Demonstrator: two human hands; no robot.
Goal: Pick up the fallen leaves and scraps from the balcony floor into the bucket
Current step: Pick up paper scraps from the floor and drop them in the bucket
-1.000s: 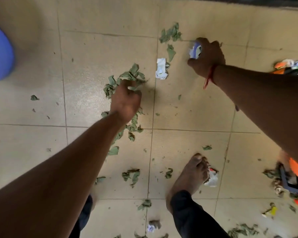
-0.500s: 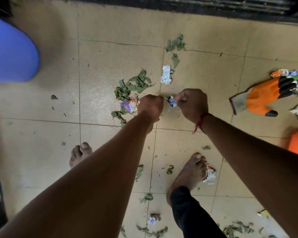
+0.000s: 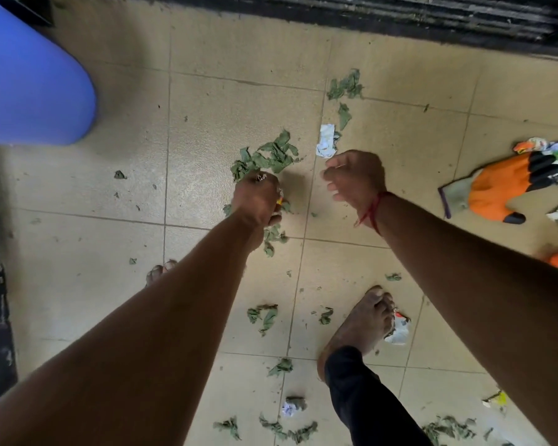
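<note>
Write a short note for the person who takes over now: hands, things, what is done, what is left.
Left hand: closed on a fistful of scraps, low over the leaf pile.
Right hand: loosely curled; whether it holds anything is unclear.
Blue bucket: far left.
Done: only what the left hand holds.
Left: the pile, white paper scrap, and scattered leaves across the tiled floor.

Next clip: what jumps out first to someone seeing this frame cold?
Two bare forearms reach down over a tan tiled floor strewn with green leaves and paper scraps. The left hand is closed on scraps at the central leaf pile; the right hand, with a red thread at its wrist, hangs loosely curled beside it. A big blue bucket fills the upper left, and an orange glove lies at the right edge.
</note>
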